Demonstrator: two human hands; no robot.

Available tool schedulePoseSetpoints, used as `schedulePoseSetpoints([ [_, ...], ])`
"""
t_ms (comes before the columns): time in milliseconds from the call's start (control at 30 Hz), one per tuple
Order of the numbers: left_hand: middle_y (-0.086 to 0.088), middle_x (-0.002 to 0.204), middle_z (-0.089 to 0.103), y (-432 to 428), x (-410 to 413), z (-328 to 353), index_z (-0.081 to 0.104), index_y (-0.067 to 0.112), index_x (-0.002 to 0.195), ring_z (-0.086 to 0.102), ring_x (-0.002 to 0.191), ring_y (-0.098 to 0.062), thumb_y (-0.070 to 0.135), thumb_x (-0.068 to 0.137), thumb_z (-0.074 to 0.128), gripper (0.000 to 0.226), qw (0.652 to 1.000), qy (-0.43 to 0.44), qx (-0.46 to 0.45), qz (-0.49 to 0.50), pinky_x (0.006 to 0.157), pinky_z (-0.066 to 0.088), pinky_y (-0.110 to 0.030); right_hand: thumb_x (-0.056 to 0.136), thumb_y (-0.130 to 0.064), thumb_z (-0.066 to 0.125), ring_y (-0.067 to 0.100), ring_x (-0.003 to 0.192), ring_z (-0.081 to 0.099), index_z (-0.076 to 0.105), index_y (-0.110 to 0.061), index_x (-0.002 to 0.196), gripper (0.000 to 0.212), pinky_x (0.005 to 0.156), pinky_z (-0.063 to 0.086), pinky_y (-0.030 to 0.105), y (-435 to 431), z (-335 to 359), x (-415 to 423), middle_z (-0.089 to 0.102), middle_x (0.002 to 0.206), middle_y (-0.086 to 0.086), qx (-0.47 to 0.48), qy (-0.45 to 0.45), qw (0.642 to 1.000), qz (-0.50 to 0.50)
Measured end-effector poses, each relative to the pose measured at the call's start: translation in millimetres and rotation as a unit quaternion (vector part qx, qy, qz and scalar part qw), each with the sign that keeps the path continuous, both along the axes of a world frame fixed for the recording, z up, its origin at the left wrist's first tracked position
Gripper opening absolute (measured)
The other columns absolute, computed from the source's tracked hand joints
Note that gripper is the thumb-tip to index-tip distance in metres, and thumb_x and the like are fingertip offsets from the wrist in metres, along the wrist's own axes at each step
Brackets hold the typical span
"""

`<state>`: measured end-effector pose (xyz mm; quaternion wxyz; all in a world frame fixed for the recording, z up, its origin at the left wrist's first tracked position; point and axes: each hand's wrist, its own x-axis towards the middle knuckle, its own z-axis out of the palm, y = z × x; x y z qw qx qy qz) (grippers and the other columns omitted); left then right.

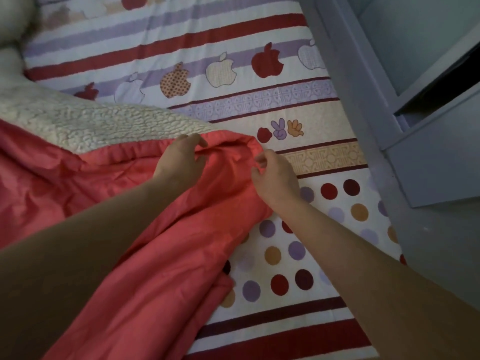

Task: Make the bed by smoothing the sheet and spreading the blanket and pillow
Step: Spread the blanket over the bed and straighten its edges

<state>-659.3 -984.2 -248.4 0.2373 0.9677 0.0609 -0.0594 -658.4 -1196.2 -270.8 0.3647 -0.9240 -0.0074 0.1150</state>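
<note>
Both hands are on the red blanket [155, 255], right at its folded-over corner. My left hand [179, 157] has its fingers curled round the hemmed edge, and my right hand [275, 175] pinches the fold just beside it. The blanket's bunched over the left side of the bed, fleecy cream underside turned up, lying on the patterned sheet [259, 105] with its apples, dots and stripes.

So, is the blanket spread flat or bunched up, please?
Bunched up: the blanket lies crumpled, sheet mostly bare; left hand and right hand grip its edge.
</note>
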Motion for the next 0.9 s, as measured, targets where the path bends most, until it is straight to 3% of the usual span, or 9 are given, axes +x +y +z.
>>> schedulePoseSetpoints([
  [200,-0.012,0.108,0.066,27.7,-43.0,-0.8,0.068,0.012,0.110,0.063,0.100,-0.029,0.007,0.086,0.065,0.025,0.999,-0.027,-0.014,0.032,0.091,0.045,-0.033,0.091,-0.020,0.062,0.021,0.098,0.064,0.063,-0.016,0.112,0.021,0.085,0.054,0.043,29.8,8.7,-17.6,0.067,0.108,0.001,0.001,-0.025,0.999,0.023],
  [367,-0.011,0.106,0.066,32.1,-100.2,-14.3,0.069,0.015,0.108,0.063,0.100,-0.031,0.010,0.086,0.065,0.023,0.999,0.004,-0.027,0.044,0.090,0.047,-0.036,0.094,-0.019,0.061,0.015,0.094,0.062,0.063,-0.016,0.107,0.013,0.077,0.048,0.029,43.7,10.8,-48.8,0.067,0.099,-0.003,-0.015,-0.018,0.999,0.049],
  [500,-0.012,0.103,0.065,31.1,-145.8,-14.5,0.068,0.015,0.108,0.064,0.097,-0.034,0.011,0.086,0.065,0.022,0.998,0.005,-0.038,0.040,0.087,0.049,-0.040,0.094,-0.018,0.061,0.016,0.093,0.062,0.063,-0.017,0.107,0.013,0.078,0.050,0.032,51.6,13.2,-87.0,0.065,0.097,-0.003,-0.020,-0.014,0.997,0.068],
  [667,-0.007,0.103,0.065,30.0,-189.6,-9.4,0.068,0.016,0.106,0.063,0.096,-0.029,0.009,0.083,0.065,0.023,0.998,-0.015,-0.056,0.034,0.085,0.045,-0.034,0.093,-0.019,0.061,0.017,0.093,0.063,0.063,-0.017,0.108,0.015,0.082,0.052,0.038,52.7,20.0,-128.4,0.066,0.098,-0.002,-0.026,-0.023,0.997,0.072],
  [900,-0.003,0.094,0.064,-0.4,-241.8,-28.9,0.068,0.018,0.101,0.062,0.088,-0.028,0.013,0.085,0.061,0.018,0.997,0.002,-0.075,0.028,0.080,0.049,-0.038,0.092,-0.023,0.061,0.015,0.088,0.063,0.062,-0.024,0.103,0.011,0.076,0.056,0.040,23.7,11.6,-187.1,0.061,0.092,-0.011,-0.059,0.003,0.996,0.070],
])
